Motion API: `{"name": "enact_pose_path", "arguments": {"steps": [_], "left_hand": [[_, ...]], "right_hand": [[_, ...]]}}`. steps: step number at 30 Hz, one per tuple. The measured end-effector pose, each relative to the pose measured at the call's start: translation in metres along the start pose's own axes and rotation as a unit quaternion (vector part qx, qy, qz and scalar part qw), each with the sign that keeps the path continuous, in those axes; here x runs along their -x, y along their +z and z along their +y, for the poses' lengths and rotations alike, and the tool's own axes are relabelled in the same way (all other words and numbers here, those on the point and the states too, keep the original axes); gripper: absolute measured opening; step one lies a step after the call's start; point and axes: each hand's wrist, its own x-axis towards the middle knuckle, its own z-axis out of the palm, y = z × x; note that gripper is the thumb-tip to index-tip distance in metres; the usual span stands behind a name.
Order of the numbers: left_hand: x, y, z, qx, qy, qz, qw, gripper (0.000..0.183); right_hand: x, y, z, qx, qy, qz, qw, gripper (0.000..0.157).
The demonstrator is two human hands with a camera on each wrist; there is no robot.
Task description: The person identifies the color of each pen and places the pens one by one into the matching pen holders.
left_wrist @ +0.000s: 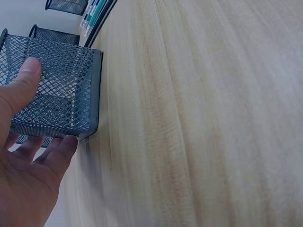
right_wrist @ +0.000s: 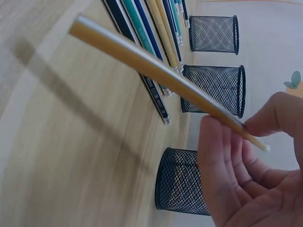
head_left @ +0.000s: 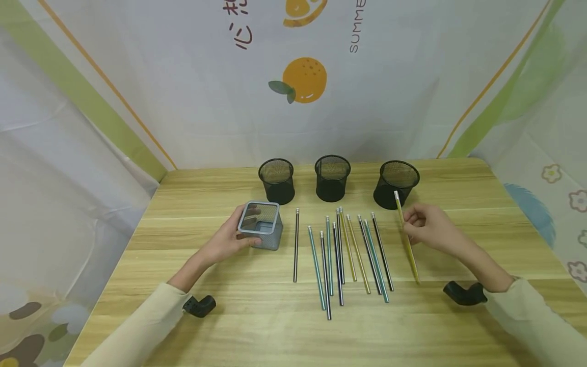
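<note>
My left hand (head_left: 229, 238) grips a square grey mesh pen holder (head_left: 273, 241) from its left side. In the left wrist view, the thumb lies across one mesh wall (left_wrist: 57, 90) and the fingers curl under another. My right hand (head_left: 426, 227) pinches a yellow pencil (head_left: 409, 255) between thumb and fingers, close to its white eraser end. That pencil is raised over the table, its shadow falling on the wood in the right wrist view. Between the hands lie several pencils in black, teal, dark blue and yellow, among them a black pencil (head_left: 296, 250) nearest the grey holder.
Behind the pencils stand three round black mesh cups: a left cup (head_left: 281, 191), a middle cup (head_left: 331, 188) and a right cup (head_left: 387, 196), the last tilted. A printed white cloth (head_left: 376, 102) hangs behind the wooden table (head_left: 257, 326).
</note>
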Motion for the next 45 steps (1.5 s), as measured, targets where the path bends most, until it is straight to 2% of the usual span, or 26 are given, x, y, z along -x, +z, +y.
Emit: {"name": "enact_pose_path", "arguments": {"steps": [17,22,35,45], "left_hand": [[0.002,-0.001,-0.002,0.012,0.002,0.000,0.9999,0.082],[0.001,-0.002,-0.001,0.008,-0.002,-0.003,1.0000,0.082],[-0.001,-0.001,-0.002,-0.003,0.008,-0.006,0.9999,0.082],[0.000,0.001,0.000,-0.004,0.001,-0.009,1.0000,0.084]], "right_hand": [[-0.001,-0.008,0.000,-0.046,-0.063,0.050,0.996,0.011],[-0.001,-0.011,0.001,-0.078,-0.079,0.069,0.991,0.010],[0.003,-0.016,0.000,-0.189,-0.141,0.101,0.967,0.007],[0.002,-0.020,-0.004,-0.227,-0.172,0.148,0.947,0.007]]}}
